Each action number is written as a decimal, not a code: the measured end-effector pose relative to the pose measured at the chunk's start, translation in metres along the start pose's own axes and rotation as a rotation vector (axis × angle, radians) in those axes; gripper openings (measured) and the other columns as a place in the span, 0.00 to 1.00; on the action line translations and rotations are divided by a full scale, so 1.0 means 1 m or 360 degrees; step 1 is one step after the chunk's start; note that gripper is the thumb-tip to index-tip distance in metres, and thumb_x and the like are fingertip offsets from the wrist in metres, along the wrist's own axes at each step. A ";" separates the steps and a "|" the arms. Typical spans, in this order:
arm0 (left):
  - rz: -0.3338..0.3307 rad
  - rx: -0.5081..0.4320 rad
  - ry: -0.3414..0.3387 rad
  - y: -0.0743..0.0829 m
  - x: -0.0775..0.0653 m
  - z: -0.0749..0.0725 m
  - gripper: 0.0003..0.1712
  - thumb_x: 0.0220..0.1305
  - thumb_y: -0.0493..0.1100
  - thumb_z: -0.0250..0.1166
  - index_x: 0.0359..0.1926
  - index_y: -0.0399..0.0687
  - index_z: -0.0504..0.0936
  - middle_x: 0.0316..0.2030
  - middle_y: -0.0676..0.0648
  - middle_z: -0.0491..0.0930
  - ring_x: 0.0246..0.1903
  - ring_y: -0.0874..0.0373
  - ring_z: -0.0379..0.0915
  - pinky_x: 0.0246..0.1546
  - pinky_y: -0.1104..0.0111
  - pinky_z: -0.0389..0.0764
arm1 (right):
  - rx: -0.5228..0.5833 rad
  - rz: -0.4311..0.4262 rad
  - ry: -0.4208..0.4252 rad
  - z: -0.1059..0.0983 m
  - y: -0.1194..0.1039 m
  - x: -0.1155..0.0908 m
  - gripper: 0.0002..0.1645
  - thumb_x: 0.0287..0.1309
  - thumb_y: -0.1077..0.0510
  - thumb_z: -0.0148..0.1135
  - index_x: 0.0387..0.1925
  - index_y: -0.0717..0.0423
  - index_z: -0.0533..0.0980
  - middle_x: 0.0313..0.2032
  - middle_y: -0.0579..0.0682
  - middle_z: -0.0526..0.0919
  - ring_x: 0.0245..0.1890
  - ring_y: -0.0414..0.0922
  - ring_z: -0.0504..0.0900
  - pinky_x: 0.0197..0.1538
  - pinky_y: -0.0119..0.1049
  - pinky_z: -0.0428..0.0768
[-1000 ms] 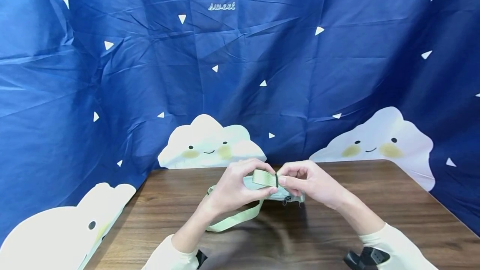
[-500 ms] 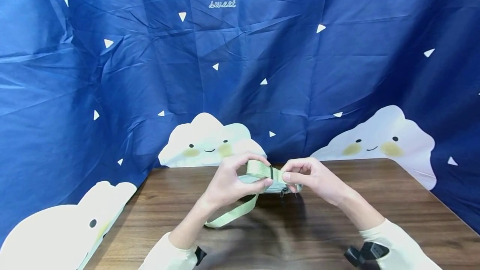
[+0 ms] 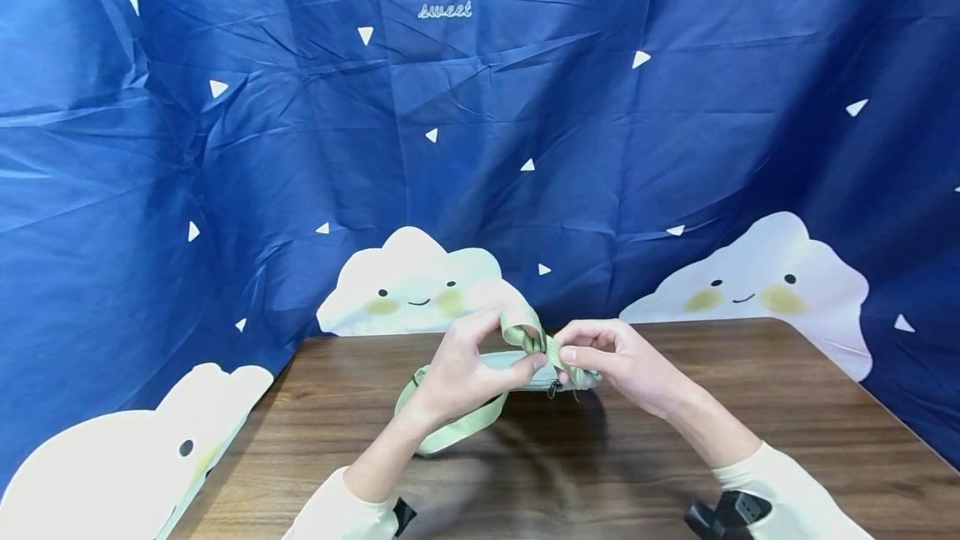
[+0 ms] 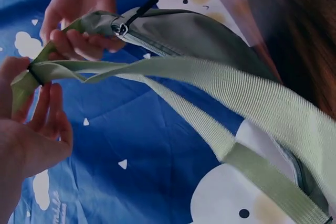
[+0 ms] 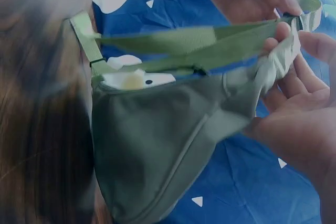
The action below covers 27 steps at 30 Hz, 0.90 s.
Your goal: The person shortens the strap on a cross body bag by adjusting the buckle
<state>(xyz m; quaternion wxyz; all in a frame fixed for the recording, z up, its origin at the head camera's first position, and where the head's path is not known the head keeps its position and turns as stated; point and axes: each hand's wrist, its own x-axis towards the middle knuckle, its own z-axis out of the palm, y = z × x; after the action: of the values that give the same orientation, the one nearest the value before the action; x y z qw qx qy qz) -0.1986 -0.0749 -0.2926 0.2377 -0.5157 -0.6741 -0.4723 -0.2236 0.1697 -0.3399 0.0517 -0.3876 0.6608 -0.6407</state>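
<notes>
A grey-green sling bag (image 5: 157, 135) with a pale green webbing strap (image 4: 210, 77) is held up above the table. My left hand (image 3: 465, 369) pinches the strap beside a dark strap slider (image 4: 34, 73), with a strap loop (image 3: 522, 325) standing up above the fingertips. Close on its right, my right hand (image 3: 626, 363) pinches the strap between thumb and fingers, near the bag's narrow end. A black zipper pull (image 4: 140, 11) hangs from the bag's zip. Another length of strap droops below my left wrist in the head view. The slider is mostly hidden by fingers in the head view.
The wooden table (image 3: 337, 407) lies under both hands. Behind it hangs a blue curtain (image 3: 480, 148) with white triangles and smiling clouds. Dark wrist devices sit at both cuffs, the right one (image 3: 727, 515) plainly visible.
My right hand first drew the strap to the right, away from the slider, then came back slightly left. The loop at my left hand has twisted and tilted. The bag has shifted slightly left.
</notes>
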 end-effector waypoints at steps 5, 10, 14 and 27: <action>-0.0026 -0.0063 0.0031 -0.003 -0.001 -0.002 0.16 0.51 0.26 0.75 0.36 0.41 0.78 0.36 0.46 0.82 0.40 0.55 0.79 0.42 0.63 0.83 | -0.0090 0.0014 0.0064 -0.002 0.005 0.000 0.07 0.69 0.66 0.60 0.45 0.63 0.82 0.34 0.52 0.83 0.33 0.42 0.79 0.34 0.35 0.79; 0.0019 -0.0098 -0.0026 -0.005 0.000 -0.001 0.16 0.53 0.28 0.76 0.39 0.42 0.79 0.40 0.49 0.81 0.43 0.56 0.78 0.43 0.64 0.83 | -0.0070 0.0039 0.0094 0.002 0.007 0.001 0.07 0.68 0.66 0.62 0.44 0.61 0.83 0.34 0.53 0.84 0.33 0.42 0.80 0.34 0.34 0.79; 0.0042 -0.0036 -0.0055 -0.006 0.000 -0.001 0.17 0.54 0.30 0.76 0.43 0.43 0.81 0.40 0.50 0.82 0.43 0.60 0.78 0.46 0.65 0.81 | 0.0087 0.0019 0.0103 0.005 0.006 0.003 0.08 0.69 0.66 0.60 0.45 0.65 0.82 0.35 0.54 0.85 0.35 0.43 0.81 0.37 0.33 0.81; -0.0328 -0.0020 0.0155 -0.013 -0.004 -0.005 0.16 0.58 0.33 0.76 0.48 0.42 0.84 0.43 0.49 0.85 0.46 0.55 0.79 0.46 0.60 0.80 | -0.0507 -0.0244 0.0321 0.013 -0.007 0.005 0.18 0.57 0.67 0.74 0.48 0.54 0.81 0.42 0.52 0.84 0.43 0.51 0.79 0.48 0.39 0.78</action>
<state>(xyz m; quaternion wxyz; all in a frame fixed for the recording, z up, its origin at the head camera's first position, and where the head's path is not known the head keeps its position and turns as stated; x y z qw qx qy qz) -0.2105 -0.0819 -0.2987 0.2171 -0.4216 -0.7084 -0.5228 -0.2167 0.1574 -0.3338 -0.1256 -0.3739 0.7242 -0.5656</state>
